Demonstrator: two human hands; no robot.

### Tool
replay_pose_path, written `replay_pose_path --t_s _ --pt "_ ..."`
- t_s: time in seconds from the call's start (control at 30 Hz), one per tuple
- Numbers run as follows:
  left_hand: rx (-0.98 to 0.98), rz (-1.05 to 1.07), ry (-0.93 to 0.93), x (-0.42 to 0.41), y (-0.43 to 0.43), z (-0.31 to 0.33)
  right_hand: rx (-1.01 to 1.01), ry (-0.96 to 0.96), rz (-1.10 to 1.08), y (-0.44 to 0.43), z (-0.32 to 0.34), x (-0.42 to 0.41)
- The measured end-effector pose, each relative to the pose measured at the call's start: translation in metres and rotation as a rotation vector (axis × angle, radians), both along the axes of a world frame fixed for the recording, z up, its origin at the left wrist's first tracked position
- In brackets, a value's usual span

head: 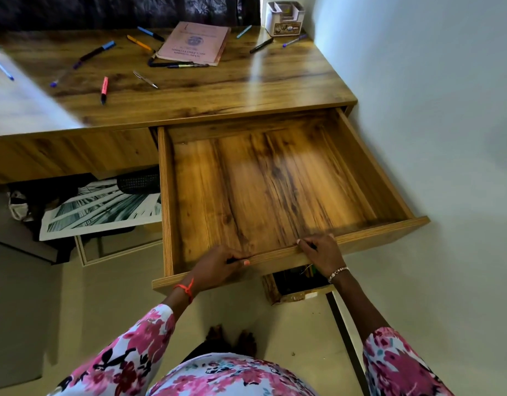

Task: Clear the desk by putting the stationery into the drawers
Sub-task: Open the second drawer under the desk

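A wooden drawer stands pulled far out from the desk's right side, and nothing lies inside it. My left hand and my right hand both grip its front panel, fingers curled over the top edge. On the desk lie several pens and markers: a pink highlighter, a silver pen, an orange pen, a blue marker, a black pen and a purple pen. A pink booklet lies at the back middle.
A white pen holder stands at the desk's back right corner, beside the wall. White paper with a blue pen covers the desk's left end. A printed picture and a small wooden box sit on the floor.
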State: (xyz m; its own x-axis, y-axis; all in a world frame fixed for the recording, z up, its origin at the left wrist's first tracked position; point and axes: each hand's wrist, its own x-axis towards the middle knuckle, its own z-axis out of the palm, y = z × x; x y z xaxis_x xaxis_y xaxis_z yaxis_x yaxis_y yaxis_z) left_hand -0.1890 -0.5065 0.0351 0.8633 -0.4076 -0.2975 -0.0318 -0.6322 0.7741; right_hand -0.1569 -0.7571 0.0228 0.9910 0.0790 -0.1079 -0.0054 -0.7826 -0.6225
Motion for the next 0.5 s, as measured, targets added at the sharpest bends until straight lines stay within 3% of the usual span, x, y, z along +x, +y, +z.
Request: replay_pose_path --t_s 0.37,0.5 --pt "0.008 0.046 -0.040 -0.006 0.001 -0.003 -0.036 -0.077 -0.042 0.010 -0.001 -0.008" --pt "-0.023 0.046 -0.039 -0.005 0.005 -0.004 -0.094 -0.055 -0.168 0.021 0.000 -0.007"
